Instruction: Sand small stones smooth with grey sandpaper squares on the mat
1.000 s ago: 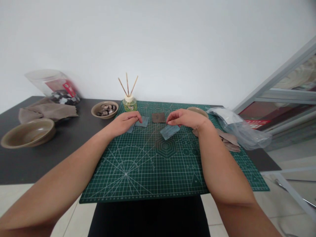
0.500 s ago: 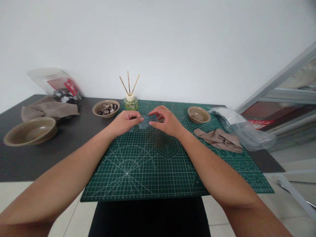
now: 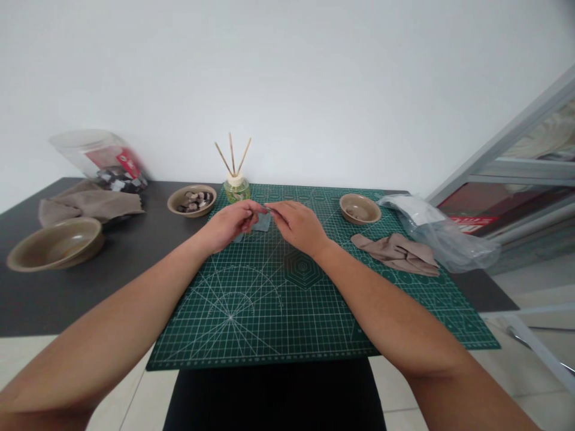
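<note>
Over the far middle of the green cutting mat (image 3: 278,323), my left hand (image 3: 233,222) and my right hand (image 3: 300,224) meet at their fingertips. Both are closed, with thumb and fingers pinched around the top of a small, thin, blue-grey see-through piece (image 3: 262,224), which looks like a little plastic bag. It hangs down between the hands, partly hidden by my fingers. Another small pale blue piece (image 3: 238,237) shows on the mat just below my left hand.
Behind my left hand stands a reed diffuser (image 3: 236,187). Left are a bowl of dark and pale discs (image 3: 169,203), a large bowl (image 3: 22,263), a brown cloth (image 3: 94,203) and a clear jar (image 3: 85,152). Right are a small bowl (image 3: 360,220), another cloth (image 3: 399,254) and a plastic bag (image 3: 467,248).
My hands have drawn together until their fingertips meet. My right hand has turned palm down, and the blue-grey piece, earlier spread flat between them, now hangs below the fingers.
</note>
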Motion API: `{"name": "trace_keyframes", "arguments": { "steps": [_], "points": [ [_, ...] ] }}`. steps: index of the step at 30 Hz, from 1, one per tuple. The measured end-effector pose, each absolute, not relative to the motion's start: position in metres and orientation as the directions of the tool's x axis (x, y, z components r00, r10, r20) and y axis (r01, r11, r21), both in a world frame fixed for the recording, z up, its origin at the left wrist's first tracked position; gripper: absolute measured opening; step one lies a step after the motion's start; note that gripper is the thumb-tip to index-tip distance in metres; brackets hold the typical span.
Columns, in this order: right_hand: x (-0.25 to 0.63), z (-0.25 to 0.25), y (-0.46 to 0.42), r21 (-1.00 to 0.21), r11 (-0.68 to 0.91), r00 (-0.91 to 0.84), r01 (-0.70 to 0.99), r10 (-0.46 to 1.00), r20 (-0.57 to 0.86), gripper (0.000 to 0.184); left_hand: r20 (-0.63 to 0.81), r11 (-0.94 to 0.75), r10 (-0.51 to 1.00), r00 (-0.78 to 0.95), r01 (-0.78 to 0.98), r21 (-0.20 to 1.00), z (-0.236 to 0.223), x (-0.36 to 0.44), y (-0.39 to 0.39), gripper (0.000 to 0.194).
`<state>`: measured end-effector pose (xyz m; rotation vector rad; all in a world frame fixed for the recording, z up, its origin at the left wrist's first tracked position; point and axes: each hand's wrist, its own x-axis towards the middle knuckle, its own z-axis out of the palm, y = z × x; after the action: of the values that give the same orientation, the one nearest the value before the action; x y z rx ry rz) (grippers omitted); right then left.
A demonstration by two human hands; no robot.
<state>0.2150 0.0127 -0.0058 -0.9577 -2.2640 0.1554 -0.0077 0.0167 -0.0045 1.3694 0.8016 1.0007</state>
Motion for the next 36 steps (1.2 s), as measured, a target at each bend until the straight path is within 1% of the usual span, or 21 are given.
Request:
{"name": "trace_keyframes", "arguments": {
  "steps": [3,7,10,13,15,17,21,25,27,30,33,36],
  "points": [
    [0.216,-0.009,0.013,-0.401,0.668,-0.447,0.626,0.730,0.517,0.037,0.137,-0.110,0.916,0.377,-0.092,0.990,-0.008,-0.007,0.018,0.033],
    [0.214,-0.011,0.014,-0.414,0.644,-0.410,0.644,0.747,0.523,0.036,0.133,-0.113,0.926,0.353,-0.076,0.991,-0.010,-0.006,0.018,0.040],
    [0.211,-0.009,0.011,-0.411,0.629,-0.411,0.660,0.760,0.503,0.039,0.136,-0.132,0.940,0.313,-0.036,0.991,-0.010,-0.005,0.019,0.039],
    [0.207,-0.004,0.006,-0.391,0.576,-0.413,0.718,0.804,0.428,0.042,0.207,-0.223,0.950,0.232,0.043,0.974,-0.009,-0.005,0.021,0.034],
    [0.205,-0.001,0.003,-0.368,0.549,-0.410,0.750,0.823,0.392,0.044,0.248,-0.266,0.947,0.205,0.061,0.962,-0.010,-0.005,0.022,0.031],
    [0.204,0.002,0.001,-0.351,0.543,-0.417,0.763,0.828,0.376,0.045,0.240,-0.253,0.947,0.214,0.033,0.967,-0.010,-0.004,0.022,0.031],
    [0.202,0.003,0.000,-0.336,0.569,-0.457,0.751,0.814,0.358,0.048,0.124,-0.119,0.962,0.243,-0.033,0.992,-0.010,-0.001,0.017,0.039],
    [0.201,0.003,0.000,-0.326,0.608,-0.501,0.724,0.788,0.359,0.050,0.038,-0.042,0.983,0.181,0.019,0.999,-0.004,-0.002,0.013,0.040],
    [0.200,0.004,0.000,-0.319,0.618,-0.512,0.719,0.781,0.357,0.051,0.039,-0.054,0.984,0.174,0.080,0.995,-0.001,-0.002,0.012,0.039],
    [0.198,0.003,0.000,-0.307,0.625,-0.523,0.718,0.775,0.355,0.052,0.083,-0.108,0.981,0.178,0.136,0.985,0.001,-0.002,0.012,0.035],
    [0.198,0.002,0.000,-0.299,0.643,-0.533,0.705,0.759,0.375,0.052,0.109,-0.127,0.978,0.178,0.089,0.988,0.000,-0.001,0.012,0.030],
    [0.198,0.000,0.000,-0.285,0.665,-0.546,0.690,0.737,0.397,0.051,0.104,-0.115,0.976,0.193,0.043,0.992,-0.002,0.000,0.012,0.027]
  ]
}}
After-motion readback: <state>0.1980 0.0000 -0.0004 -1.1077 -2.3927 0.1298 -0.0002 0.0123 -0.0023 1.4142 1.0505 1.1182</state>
